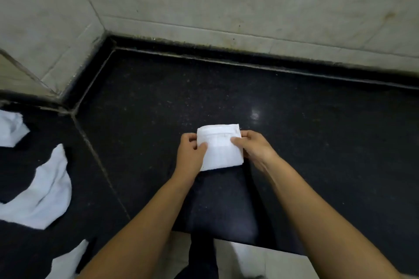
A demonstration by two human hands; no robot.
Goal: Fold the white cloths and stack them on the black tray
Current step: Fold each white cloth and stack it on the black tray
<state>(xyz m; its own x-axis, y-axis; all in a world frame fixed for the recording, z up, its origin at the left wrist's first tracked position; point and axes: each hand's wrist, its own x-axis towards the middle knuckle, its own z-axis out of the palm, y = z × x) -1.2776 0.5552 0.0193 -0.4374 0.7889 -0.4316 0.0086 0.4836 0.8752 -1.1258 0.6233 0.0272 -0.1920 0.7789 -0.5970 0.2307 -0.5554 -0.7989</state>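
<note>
We are holding one folded cloth [218, 146] between both hands over the dark counter [317, 131], nearest to us in the middle of the view. Our left hand [191, 150] is pinching its left edge, thumb on top, and our right hand [254, 146] is pinching the right edge the same way, so both grips are clamped on that cloth. We are judging this one folded small and about ready to stack. Well to the left of our grip, three more cloths are lying crumpled and unfolded: one [68, 263] closest to us, one [43, 195] farther out, one [11, 129] farthest. We are counting four cloths in all. No tray is showing, so we cannot tell how many are already stacked.
</note>
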